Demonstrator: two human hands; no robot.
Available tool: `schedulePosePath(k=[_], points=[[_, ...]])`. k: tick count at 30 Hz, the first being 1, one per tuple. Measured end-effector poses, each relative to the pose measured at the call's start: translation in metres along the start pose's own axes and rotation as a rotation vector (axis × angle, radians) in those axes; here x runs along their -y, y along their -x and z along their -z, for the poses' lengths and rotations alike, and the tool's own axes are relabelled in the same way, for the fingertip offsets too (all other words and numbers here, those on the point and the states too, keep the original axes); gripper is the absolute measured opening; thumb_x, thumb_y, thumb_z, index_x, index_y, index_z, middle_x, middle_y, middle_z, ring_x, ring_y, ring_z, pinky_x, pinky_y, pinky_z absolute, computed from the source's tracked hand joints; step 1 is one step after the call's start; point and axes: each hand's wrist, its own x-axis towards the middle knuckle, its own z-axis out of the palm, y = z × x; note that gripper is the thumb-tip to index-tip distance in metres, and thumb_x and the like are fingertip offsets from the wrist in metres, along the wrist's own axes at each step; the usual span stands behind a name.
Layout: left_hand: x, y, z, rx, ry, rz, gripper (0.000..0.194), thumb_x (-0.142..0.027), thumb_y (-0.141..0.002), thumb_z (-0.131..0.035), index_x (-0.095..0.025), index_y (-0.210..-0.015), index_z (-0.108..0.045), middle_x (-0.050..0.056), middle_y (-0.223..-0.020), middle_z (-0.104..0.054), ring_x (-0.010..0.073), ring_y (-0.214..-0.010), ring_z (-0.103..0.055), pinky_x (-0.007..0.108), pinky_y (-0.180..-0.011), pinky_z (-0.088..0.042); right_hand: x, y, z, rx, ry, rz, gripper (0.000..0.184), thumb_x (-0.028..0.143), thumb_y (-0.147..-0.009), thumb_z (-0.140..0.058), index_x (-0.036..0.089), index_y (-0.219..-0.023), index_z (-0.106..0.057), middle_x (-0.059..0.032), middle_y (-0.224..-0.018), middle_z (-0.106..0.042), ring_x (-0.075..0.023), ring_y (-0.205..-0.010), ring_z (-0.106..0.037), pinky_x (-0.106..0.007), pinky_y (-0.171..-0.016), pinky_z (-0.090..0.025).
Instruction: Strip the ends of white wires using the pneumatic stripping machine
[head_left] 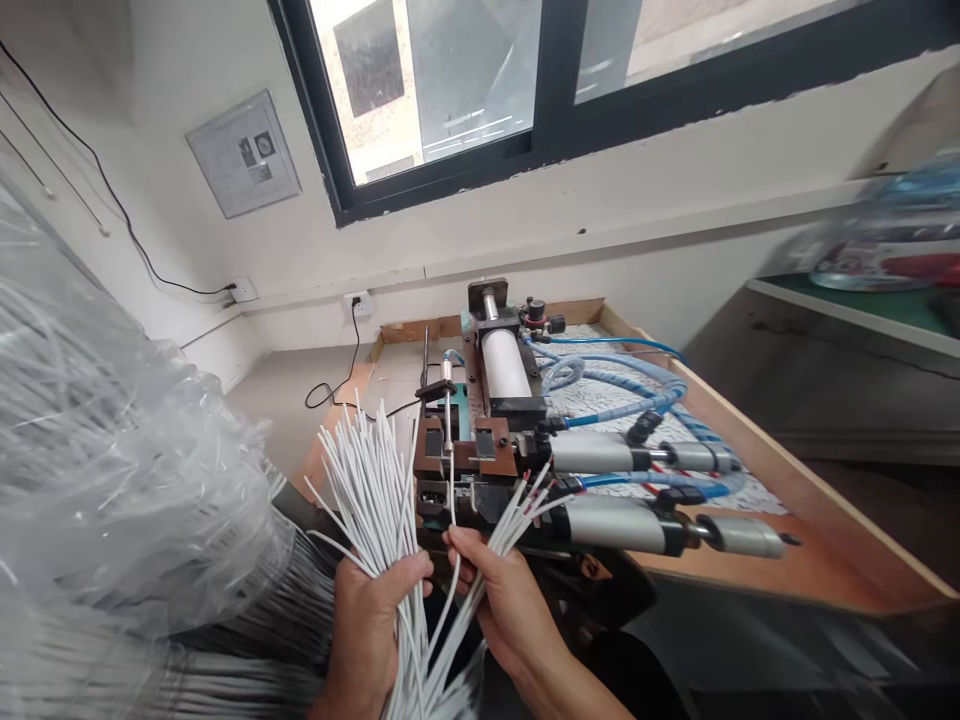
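Note:
My left hand (pixel 371 625) is closed round a thick bundle of white cables (pixel 371 480) that fans upward. My right hand (pixel 502 595) is closed on a smaller bunch of white cables (pixel 517 510) whose stripped ends, with red and dark cores, point at the front of a pneumatic wire-stripping machine (pixel 480 450). One single cable (pixel 452 480) runs up into the machine's jaw. Both hands sit just in front of the machine, close together.
The machine stands on a wooden tray bench (pixel 817 520) with silver air cylinders (pixel 637 520) and coiled blue hoses (pixel 622 385). A big clear plastic bag of cables (pixel 112 470) fills the left. Wall sockets (pixel 362 303), a window and a green shelf (pixel 900 310) lie behind.

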Motion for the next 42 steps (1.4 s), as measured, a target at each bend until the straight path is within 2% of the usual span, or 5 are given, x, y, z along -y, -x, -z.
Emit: schedulePosePath(k=[13, 18, 21, 30, 42], points=[[0.003, 0.002, -0.001, 0.041, -0.006, -0.045, 0.01, -0.009, -0.052, -0.067, -0.012, -0.06, -0.062, -0.002, -0.05, -0.06, 0.0112, -0.046, -0.052, 0.022, -0.046, -0.042, -0.002, -0.001, -0.003, 0.07, -0.022, -0.015, 0.018, 0.029, -0.059, -0.07, 0.011, -0.062, -0.065, 0.0039, -0.047, -0.049, -0.0054, -0.041, -0.039, -0.019, -0.042, -0.031], [0.0, 0.008, -0.007, 0.212, 0.068, -0.018, 0.025, -0.007, -0.054, -0.064, -0.012, -0.078, -0.067, 0.004, -0.068, -0.068, 0.0207, -0.067, -0.061, 0.031, -0.068, -0.046, 0.001, 0.008, -0.006, 0.187, 0.106, -0.01, 0.019, 0.031, -0.059, -0.07, 0.014, -0.064, -0.064, 0.0015, -0.054, -0.057, -0.0102, -0.05, -0.048, -0.023, -0.053, -0.038], [0.003, 0.01, -0.005, 0.261, 0.072, 0.001, 0.027, -0.008, -0.055, -0.063, -0.01, -0.081, -0.068, 0.007, -0.076, -0.07, 0.0242, -0.076, -0.061, 0.035, -0.077, -0.044, -0.002, 0.012, -0.001, 0.123, 0.217, 0.096, 0.02, 0.031, -0.058, -0.071, 0.014, -0.06, -0.062, 0.0018, -0.052, -0.055, -0.0101, -0.05, -0.045, -0.023, -0.054, -0.036], [0.009, 0.003, 0.007, -0.047, 0.021, 0.048, 0.011, -0.013, -0.054, -0.068, -0.013, -0.063, -0.061, -0.001, -0.051, -0.063, 0.0136, -0.049, -0.057, 0.024, -0.049, -0.045, -0.005, 0.018, 0.003, -0.023, 0.293, 0.22, 0.026, 0.04, -0.062, -0.065, 0.015, -0.056, -0.057, 0.003, -0.049, -0.046, -0.0117, -0.049, -0.039, -0.024, -0.051, -0.031], [0.016, 0.0, 0.012, -0.116, 0.016, 0.098, 0.018, -0.017, -0.051, -0.071, -0.013, -0.064, -0.06, -0.001, -0.051, -0.062, 0.0154, -0.049, -0.06, 0.025, -0.047, -0.047, -0.01, 0.033, 0.03, -0.009, 0.494, 0.132, 0.031, 0.042, -0.053, -0.068, 0.016, -0.043, -0.056, 0.0022, -0.042, -0.044, -0.0114, -0.047, -0.035, -0.025, -0.049, -0.027]])
